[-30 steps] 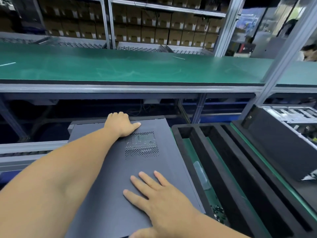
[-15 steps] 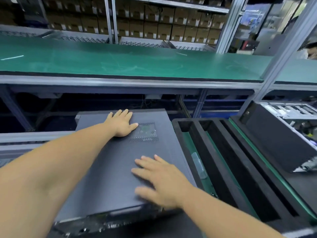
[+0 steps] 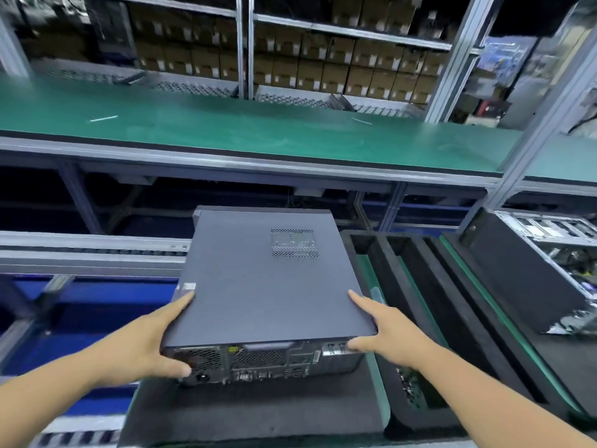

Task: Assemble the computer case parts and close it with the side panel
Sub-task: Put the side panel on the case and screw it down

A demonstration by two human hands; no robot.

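left hand [image 3: 145, 345] and right hand [image 3: 386, 334] moved off side panel [image 3: 258, 279], now gripping near corners of computer case [image 3: 268, 358]

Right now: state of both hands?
Left hand: grips the computer case at its near left corner.
Right hand: grips its near right corner.

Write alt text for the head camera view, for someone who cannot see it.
Two bare hands hold the near corners of a closed dark grey computer case lying flat on a black mat: left hand at the left corner, right hand at the right. A black foam tray sits beside it, a green conveyor belt behind.
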